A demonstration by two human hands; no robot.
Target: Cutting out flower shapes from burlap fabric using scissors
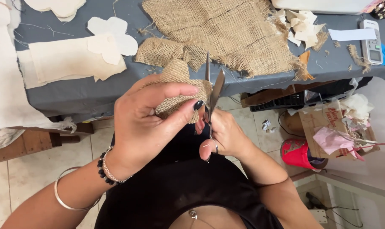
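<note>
While pinched in the left hand [146, 123], burlap piece [177, 85] between open scissors [213, 91], right hand [224, 138] grasping them, beyond the counter [82, 97] edge.

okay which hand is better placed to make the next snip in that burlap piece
Right. The right hand holds the scissors, blades open at the burlap piece edge; the left hand is occupied pinching the piece.

Table [73, 99] edge: bare strip w/ room to pass; burlap sheet [226, 29] and cream cloth pieces [69, 59] crowd its top behind.
</note>
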